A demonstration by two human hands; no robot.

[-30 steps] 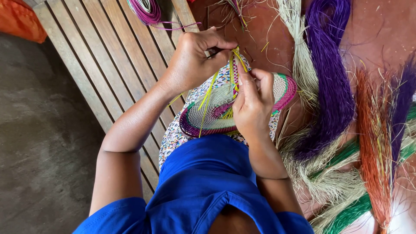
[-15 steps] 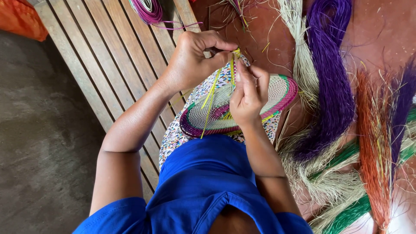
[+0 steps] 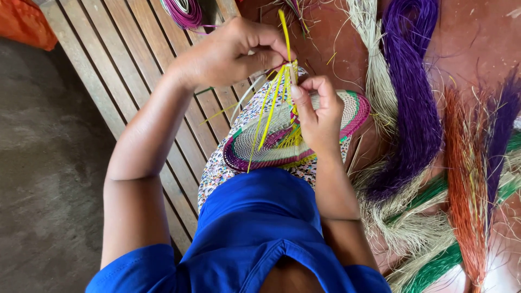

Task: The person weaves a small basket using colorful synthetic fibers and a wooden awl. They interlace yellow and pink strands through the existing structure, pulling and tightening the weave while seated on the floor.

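Raised since before, left hand [image 3: 230, 51] grip clamped on yellow fibre strands [image 3: 273, 103] — right hand [image 3: 320, 116] pinching coiled woven disc [image 3: 271, 144].

Bright, even daylight; sharp focus.

Woven disc [image 3: 271, 141] on lap, fibre bundles [image 3: 412, 108] right, bench [image 3: 108, 65] left

A weaving workplace: dyed fibre bundles [image 3: 412, 103] strewn on a red floor [image 3: 472, 38] beside a slatted wooden bench [image 3: 125, 65].
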